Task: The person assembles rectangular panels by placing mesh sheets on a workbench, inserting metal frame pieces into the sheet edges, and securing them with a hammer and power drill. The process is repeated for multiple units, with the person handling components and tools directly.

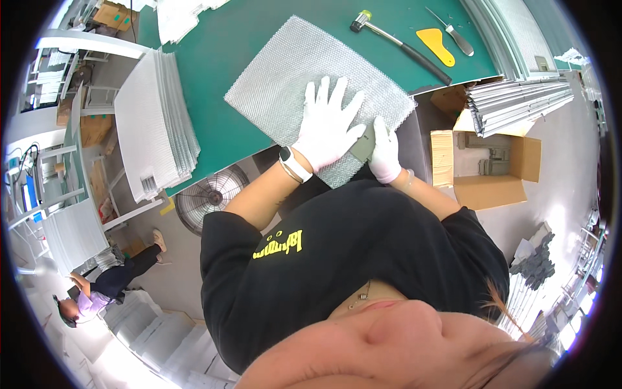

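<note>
A silvery mesh panel (278, 78) lies at an angle on the green tabletop (214, 129), its near corner jutting past the table edge toward me. My left hand (327, 129), in a white glove, is open and pressed flat on the panel with fingers spread. Close beside it, my right hand (385, 155), also gloved in white, is closed on a grey-green flat piece (364, 146) over the panel's near right part. The fingers partly cover that piece, so its exact kind cannot be made out.
Beyond the panel lie a hammer (405, 48), a yellow scraper (435, 47) and a screwdriver (459, 40). Stacked mesh panels (152, 123) stand at left, a fan (214, 194) below the table. At right are an open cardboard box (489, 191) and stacked frames (518, 100). Another person (97, 292) works far left.
</note>
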Tool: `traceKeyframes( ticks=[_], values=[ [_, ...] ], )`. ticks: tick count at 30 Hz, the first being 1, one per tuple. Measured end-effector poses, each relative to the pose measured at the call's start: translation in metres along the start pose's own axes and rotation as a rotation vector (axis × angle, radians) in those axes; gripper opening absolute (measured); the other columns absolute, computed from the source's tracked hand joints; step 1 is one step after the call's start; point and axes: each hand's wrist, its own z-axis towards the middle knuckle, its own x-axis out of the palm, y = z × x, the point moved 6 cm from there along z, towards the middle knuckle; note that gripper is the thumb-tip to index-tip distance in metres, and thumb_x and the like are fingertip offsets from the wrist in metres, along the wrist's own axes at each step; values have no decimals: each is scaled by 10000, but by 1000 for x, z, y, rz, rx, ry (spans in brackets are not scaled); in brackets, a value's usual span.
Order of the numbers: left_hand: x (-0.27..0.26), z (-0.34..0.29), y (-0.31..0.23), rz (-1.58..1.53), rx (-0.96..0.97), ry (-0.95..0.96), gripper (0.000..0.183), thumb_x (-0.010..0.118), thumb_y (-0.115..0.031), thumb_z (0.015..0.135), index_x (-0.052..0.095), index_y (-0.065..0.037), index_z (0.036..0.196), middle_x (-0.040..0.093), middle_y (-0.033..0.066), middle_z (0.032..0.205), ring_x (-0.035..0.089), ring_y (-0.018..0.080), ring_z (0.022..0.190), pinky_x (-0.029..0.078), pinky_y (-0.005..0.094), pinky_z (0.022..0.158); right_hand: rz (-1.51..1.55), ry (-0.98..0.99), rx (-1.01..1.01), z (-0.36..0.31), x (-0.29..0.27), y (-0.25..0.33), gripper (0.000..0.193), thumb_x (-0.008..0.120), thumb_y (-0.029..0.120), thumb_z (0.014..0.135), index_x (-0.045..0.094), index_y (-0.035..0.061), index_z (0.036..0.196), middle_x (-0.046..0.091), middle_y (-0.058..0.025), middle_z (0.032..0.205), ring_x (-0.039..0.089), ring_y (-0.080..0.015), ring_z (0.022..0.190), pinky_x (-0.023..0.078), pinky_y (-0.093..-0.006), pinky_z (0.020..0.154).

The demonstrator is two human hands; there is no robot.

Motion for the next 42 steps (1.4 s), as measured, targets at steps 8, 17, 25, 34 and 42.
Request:
traceKeyframes(
  ticks=[8,17,25,34,42],
  values=[
    [-13,36,70,118,348,85,522,613,-326,899,567,-153,1389,471,210,1452,394,438,1366,236,607,1155,-837,873,408,13,36,12,659,639,539,914,602,3,1295,712,-162,1037,695,-226,903,564,-331,758],
    [-66,-9,-3,-185,276,-170,412,677,-77,776,628,-20,1181,621,160,1211,546,401,1199,352,564,1084,-1281,-963,-695,22,-307,194,413,728,295,854,680,-37,1096,690,-238,1097,637,-403,1049,495,-464,908],
    [48,-41,-65,-746,362,101,388,719,-155,844,627,-25,1198,633,145,1230,580,336,1186,445,449,1027,-1005,-815,94,49,-430,178,515,799,466,792,731,-18,955,660,-94,718,582,-183,570,472,-350,552],
    [83,-49,-61,-949,203,317,371,672,-186,915,617,-11,1239,637,168,1252,583,337,1208,453,425,1036,-601,-703,171,30,-427,159,193,675,253,913,664,74,841,547,0,639,470,-110,507,388,-297,462],
    [129,-35,-63,-1207,-12,290,542,633,-255,965,472,-37,1434,588,182,1344,560,300,1260,428,404,1076,-3,150,99,18,-183,101,78,602,176,895,606,102,873,540,31,686,464,-39,557,352,-194,479]
  ],
)
